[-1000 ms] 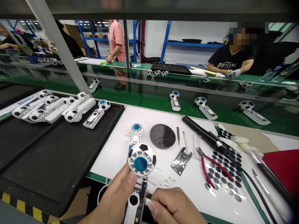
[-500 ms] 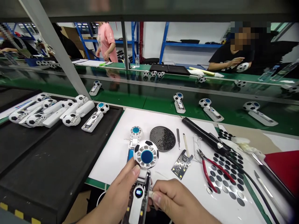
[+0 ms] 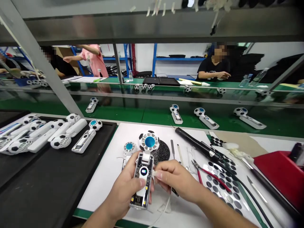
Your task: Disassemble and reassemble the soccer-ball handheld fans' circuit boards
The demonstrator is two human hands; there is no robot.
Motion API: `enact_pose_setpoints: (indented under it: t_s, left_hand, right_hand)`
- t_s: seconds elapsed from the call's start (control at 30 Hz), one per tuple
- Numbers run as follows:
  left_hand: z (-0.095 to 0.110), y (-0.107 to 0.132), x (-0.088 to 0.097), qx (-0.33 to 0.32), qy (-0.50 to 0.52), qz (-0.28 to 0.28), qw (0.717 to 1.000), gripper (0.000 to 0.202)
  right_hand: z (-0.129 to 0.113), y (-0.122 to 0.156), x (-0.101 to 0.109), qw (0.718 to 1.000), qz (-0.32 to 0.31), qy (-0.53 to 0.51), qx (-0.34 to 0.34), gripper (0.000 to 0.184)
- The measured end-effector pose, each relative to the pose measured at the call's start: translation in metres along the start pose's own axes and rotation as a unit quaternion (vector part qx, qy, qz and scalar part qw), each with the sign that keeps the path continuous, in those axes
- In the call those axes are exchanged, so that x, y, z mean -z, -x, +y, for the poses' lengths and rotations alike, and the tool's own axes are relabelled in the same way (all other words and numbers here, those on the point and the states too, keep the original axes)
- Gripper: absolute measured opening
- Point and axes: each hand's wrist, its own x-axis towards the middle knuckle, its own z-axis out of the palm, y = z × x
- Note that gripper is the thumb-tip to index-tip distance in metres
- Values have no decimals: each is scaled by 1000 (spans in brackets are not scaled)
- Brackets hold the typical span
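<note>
My left hand (image 3: 123, 186) grips a handheld fan (image 3: 142, 180) with a clear body, a small lit round display and a football-patterned head (image 3: 149, 142) with a blue hub. My right hand (image 3: 175, 179) pinches a white cable plug (image 3: 155, 173) against the fan's side, and its thin white cable (image 3: 163, 210) hangs down to the white work sheet (image 3: 102, 186). Beyond the head lie a second fan head (image 3: 129, 147) and a round black mesh disc (image 3: 163, 152), partly hidden. A circuit board beneath my right hand is almost entirely hidden.
To the right lie tweezers (image 3: 172, 148), a black soldering iron (image 3: 197, 142), red-handled pliers (image 3: 209, 175) and a dotted sticker sheet (image 3: 220, 186). Finished fans fill a black tray (image 3: 49, 167) on the left. More fans stand on a green belt (image 3: 118, 114) ahead. Co-workers sit beyond.
The fan has turned so its head points away and its clear body faces up. The view has tilted upward. The co-worker at the right has put down the fan.
</note>
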Motion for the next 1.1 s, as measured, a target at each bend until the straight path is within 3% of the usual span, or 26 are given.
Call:
enact_pose_setpoints:
  t_s: [0.3, 0.6, 1.1]
  left_hand:
    - [-9, -29, 13, 22, -55, -27, 998, 85]
    - [-17, -29, 16, 70, -54, -16, 996, 85]
    - [-14, -28, 18, 89, -61, 2, 994, 97]
  right_hand:
    - [48, -4, 0, 989, 76, -96, 87, 42]
    - [44, -3, -4, 978, 57, -181, 85, 34]
    - [43, -4, -4, 974, 45, -206, 87, 36]
